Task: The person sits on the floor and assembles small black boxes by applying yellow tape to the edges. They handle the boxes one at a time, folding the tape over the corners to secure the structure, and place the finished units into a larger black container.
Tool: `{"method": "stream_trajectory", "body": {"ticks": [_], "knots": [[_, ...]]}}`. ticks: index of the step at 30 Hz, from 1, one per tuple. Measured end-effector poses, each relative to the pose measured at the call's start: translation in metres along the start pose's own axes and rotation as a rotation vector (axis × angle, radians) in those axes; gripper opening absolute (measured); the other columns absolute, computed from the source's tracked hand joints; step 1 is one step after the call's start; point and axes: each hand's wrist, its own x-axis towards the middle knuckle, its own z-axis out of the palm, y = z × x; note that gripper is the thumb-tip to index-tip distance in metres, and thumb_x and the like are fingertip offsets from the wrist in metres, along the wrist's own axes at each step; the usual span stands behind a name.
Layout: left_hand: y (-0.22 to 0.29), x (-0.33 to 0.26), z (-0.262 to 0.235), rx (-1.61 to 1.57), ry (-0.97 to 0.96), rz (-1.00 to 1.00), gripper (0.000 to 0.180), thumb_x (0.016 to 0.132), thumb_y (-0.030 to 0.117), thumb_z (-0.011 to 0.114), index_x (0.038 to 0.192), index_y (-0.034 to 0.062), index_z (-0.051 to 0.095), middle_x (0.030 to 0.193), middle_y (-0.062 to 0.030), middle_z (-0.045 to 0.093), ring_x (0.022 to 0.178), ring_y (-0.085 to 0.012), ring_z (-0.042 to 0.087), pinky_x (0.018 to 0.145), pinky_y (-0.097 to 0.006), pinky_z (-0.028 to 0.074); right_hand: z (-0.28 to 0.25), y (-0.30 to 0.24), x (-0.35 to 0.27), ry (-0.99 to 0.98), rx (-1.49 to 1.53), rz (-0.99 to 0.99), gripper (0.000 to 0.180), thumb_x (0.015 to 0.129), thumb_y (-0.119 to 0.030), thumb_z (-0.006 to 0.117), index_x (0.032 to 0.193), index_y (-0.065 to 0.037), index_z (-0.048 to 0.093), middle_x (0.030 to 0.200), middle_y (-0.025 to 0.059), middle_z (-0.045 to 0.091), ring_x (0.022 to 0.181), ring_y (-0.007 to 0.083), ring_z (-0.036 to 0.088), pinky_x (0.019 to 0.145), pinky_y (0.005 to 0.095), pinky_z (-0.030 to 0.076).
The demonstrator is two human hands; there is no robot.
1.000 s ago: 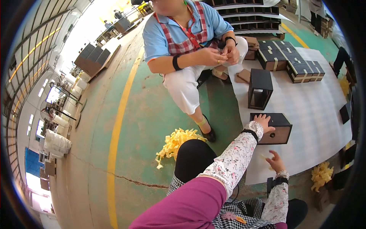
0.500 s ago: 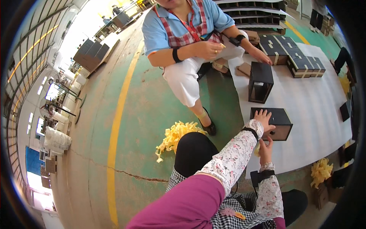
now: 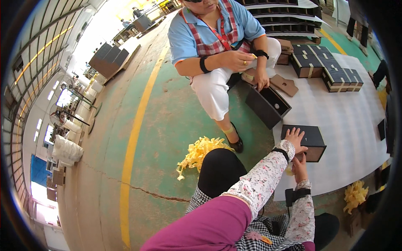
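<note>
A black box (image 3: 312,136) with a brown front face rests on the white sheet in front of me. My left hand (image 3: 296,141) lies on its top left edge with the fingers spread. Just below, my right hand (image 3: 299,168) is up against the box's near side, its fingers bent and partly hidden. Beside that palm shows a pale yellow piece (image 3: 289,170), apparently held in the hand; its kind is too small to make out. Across from me, a seated co-worker's hand grips the rim of a second black box (image 3: 268,105), tilted with its open side showing.
Taped black boxes (image 3: 310,62) stand at the back of the white sheet (image 3: 343,167). Brown pieces (image 3: 284,85) lie by the co-worker (image 3: 217,46). Crumpled yellow strips (image 3: 201,152) pile on the green floor, with another yellow heap (image 3: 356,195) at right.
The co-worker has tilted the second box and drawn it closer to their legs. My hands stay at the near box, with the left fingers still spread on it. The whole view has shifted slightly.
</note>
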Motion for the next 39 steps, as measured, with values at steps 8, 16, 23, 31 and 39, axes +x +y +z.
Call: {"method": "stream_trajectory", "body": {"ticks": [8, 16, 23, 31, 39], "knots": [[-0.003, 0.001, 0.014, -0.062, 0.009, 0.014, 0.091, 0.074, 0.065, 0.051, 0.142, 0.0111, 0.022, 0.148, -0.0154, 0.016, 0.138, -0.031, 0.009, 0.11, -0.049, 0.004, -0.018, 0.001, -0.057, -0.102, -0.276, 0.209, 0.016, 0.085, -0.02, 0.059, 0.082, -0.011, 0.047, 0.06, -0.004, 0.043, 0.045, 0.0057, 0.039, 0.038, 0.021, 0.029], [-0.003, -0.033, 0.062, 0.111, 0.05, 0.16, 0.094, 0.075, 0.053, 0.059, 0.144, 0.0129, 0.009, 0.15, -0.0141, 0.004, 0.139, -0.0305, 0.001, 0.11, -0.048, 0.0, -0.072, -0.039, -0.142, -0.029, 0.542, 0.355, 0.013, 0.089, -0.022, 0.053, 0.081, -0.012, 0.049, 0.06, -0.0066, 0.04, 0.044, 0.0032, 0.032, 0.04, 0.0188, 0.026], [-0.01, -0.037, 0.043, 0.121, -0.034, 0.168, 0.091, 0.074, 0.05, 0.061, 0.143, 0.0143, 0.016, 0.15, -0.0102, 0.007, 0.139, -0.0276, 0.005, 0.11, -0.048, 0.008, -0.205, -0.165, -0.273, 0.197, 0.538, -0.409, 0.031, 0.094, -0.019, 0.045, 0.122, -0.006, 0.048, 0.105, 0.0042, 0.057, 0.062, 0.0024, 0.044, 0.038, 0.0134, 0.027], [0.002, -0.079, 0.051, 0.348, 0.084, 0.319, 0.094, 0.069, 0.037, 0.069, 0.141, 0.0063, 0.018, 0.147, -0.0152, 0.019, 0.136, -0.0303, 0.018, 0.106, -0.051, 0.02, -0.35, -0.139, -0.454, 0.696, -0.212, -0.402, 0.037, 0.093, -0.017, 0.046, 0.128, -0.008, 0.042, 0.076, -0.0018, 0.05, 0.052, -0.0005, 0.042, 0.038, 0.0144, 0.031], [-0.018, -0.084, 0.054, 0.279, 0.089, 0.431, 0.098, 0.067, 0.032, 0.074, 0.138, -0.0043, 0.018, 0.143, -0.0233, 0.022, 0.134, -0.0376, 0.018, 0.11, -0.041, 0.018, -0.29, -0.046, -0.454, 0.482, -1.291, 0.481, 0.04, 0.067, -0.012, 0.066, 0.105, -0.003, 0.056, 0.101, 0.0202, 0.061, 0.098, 0.0357, 0.057, 0.084, 0.0404, 0.045]]}}
